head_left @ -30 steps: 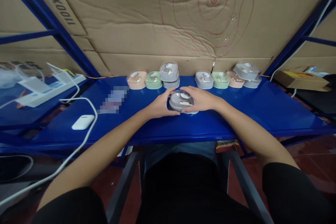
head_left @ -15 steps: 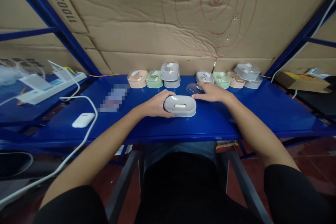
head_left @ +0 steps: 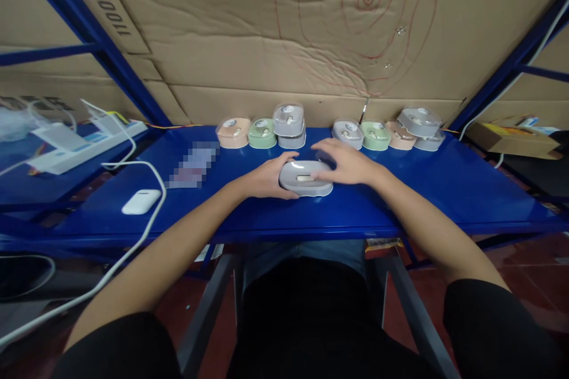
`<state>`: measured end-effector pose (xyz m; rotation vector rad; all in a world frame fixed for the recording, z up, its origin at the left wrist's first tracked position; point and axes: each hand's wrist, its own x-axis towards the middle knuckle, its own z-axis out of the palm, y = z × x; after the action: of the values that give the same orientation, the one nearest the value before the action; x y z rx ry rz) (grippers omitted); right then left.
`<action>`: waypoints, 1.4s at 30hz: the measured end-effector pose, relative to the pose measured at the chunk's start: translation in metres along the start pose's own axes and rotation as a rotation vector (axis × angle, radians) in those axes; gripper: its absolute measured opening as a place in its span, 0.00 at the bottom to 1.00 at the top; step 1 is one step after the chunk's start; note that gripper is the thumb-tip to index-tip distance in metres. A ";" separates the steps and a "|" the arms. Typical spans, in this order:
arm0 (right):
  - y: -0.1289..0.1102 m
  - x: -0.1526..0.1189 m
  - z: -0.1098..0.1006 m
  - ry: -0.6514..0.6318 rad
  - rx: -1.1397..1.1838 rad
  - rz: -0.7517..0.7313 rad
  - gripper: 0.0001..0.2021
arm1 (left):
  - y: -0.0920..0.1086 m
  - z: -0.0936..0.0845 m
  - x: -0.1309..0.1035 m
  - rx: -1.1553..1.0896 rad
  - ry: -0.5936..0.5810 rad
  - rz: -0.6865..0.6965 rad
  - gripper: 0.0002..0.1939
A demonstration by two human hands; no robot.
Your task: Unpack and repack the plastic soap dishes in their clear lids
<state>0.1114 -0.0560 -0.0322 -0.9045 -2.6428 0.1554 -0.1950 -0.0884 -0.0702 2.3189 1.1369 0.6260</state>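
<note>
Landmark = grey container (head_left: 296,188) with a slot in its top, sitting on the blue table (head_left: 457,189), set in from the front edge with a strip of blue surface between. Left hand (head_left: 269,179) is clamped on the container's left end, thumb at the near side, fingers round the far side. Right hand (head_left: 349,163) is over its right end, fingers spread, not closed round it; blurred, can't tell if the fingertips touch. Clear piece (head_left: 324,157) just behind the container, mostly hidden by right hand.

Well left of the container: white case (head_left: 141,202), white cable (head_left: 153,219) curving round its right side, pixelated patch (head_left: 193,166) a bit farther back. Blue surface runs right of the container, past the right forearm, to the table's right end.

Behind the container, gap of blue surface, then the back row: peach, green and stacked grey tubs (head_left: 288,119) behind-left; grey, green, peach and another grey stack (head_left: 419,122) behind-right. Cardboard sheet (head_left: 213,29) stands behind the row, farthest back
</note>
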 end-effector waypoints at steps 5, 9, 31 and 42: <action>-0.023 0.003 0.026 -0.089 0.027 -0.127 0.48 | -0.002 0.004 0.000 -0.035 0.012 0.014 0.67; -0.022 0.003 0.028 -0.039 0.040 -0.103 0.42 | -0.002 0.002 0.000 -0.052 0.017 0.005 0.68; 0.002 0.000 -0.010 0.007 -0.074 0.169 0.30 | -0.050 -0.020 0.005 0.169 0.212 -0.189 0.56; 0.024 0.001 -0.010 -0.133 -0.243 0.489 0.43 | -0.060 -0.019 0.005 0.158 0.213 -0.181 0.56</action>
<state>0.1275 -0.0364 -0.0273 -1.6655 -2.5406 0.0093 -0.2384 -0.0477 -0.0901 2.2841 1.5245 0.7517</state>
